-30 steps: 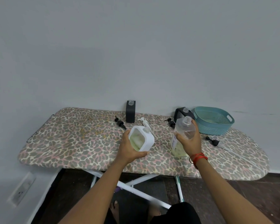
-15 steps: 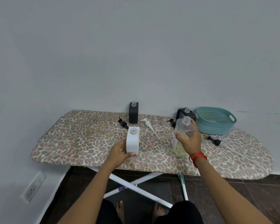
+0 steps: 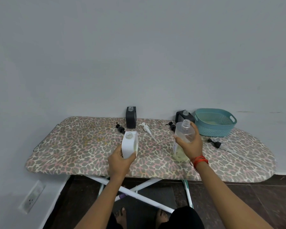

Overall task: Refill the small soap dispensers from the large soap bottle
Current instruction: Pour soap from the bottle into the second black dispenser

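My left hand (image 3: 120,160) grips a small white square dispenser (image 3: 130,144), upright with its neck uncapped, above the ironing board (image 3: 73,146). My right hand (image 3: 191,142) holds the large clear soap bottle (image 3: 183,138) upright; its neck is uncapped and pale yellow soap sits at its bottom. Two black dispensers stand uncapped at the back, one (image 3: 131,117) in the middle and one (image 3: 184,115) beside the basket. A white pump (image 3: 146,127) lies between the two bottles in my hands.
A teal basket (image 3: 215,122) sits at the back right. Black pump heads lie at the back left (image 3: 120,128), behind the clear bottle (image 3: 171,126) and, with a long tube, at the right (image 3: 215,142). A wall outlet (image 3: 31,197) is low on the left.
My left hand has turned the white dispenser from tilted to upright and moved it left, away from the clear bottle. My right hand has kept the large bottle in place.
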Demonstrator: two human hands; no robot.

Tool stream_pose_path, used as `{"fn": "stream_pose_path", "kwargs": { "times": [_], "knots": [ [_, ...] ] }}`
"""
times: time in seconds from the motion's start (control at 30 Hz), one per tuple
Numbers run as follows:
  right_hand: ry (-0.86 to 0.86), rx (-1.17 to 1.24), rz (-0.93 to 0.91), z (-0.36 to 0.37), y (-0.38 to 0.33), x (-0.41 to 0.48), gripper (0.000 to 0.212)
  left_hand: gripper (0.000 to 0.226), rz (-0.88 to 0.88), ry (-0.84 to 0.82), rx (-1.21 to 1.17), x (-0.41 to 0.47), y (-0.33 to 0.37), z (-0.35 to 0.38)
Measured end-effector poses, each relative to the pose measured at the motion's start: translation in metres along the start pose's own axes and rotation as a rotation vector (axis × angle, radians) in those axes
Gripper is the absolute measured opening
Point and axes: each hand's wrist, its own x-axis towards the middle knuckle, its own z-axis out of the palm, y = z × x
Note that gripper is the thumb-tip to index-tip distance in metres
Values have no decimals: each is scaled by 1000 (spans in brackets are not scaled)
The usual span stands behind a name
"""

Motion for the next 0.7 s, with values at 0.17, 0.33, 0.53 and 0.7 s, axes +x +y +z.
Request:
{"fn": "stream_pose_path", "kwargs": {
  "times": [0.17, 0.33, 0.53, 0.7],
  "knots": [
    [22, 1, -27, -1, 3, -3, 85, 50, 15, -65, -69, 21, 14, 25],
    [27, -23, -82, -4, 0, -5, 88, 54, 34, -105, -12, 66, 42, 82],
    [4, -1, -107, -5, 7, -1, 87, 56, -15, -76, 96, 119, 58, 147],
    [-8, 2, -116, -4, 18, 0, 91, 58, -68, -50, 183, 146, 55, 176]
  ]
}}
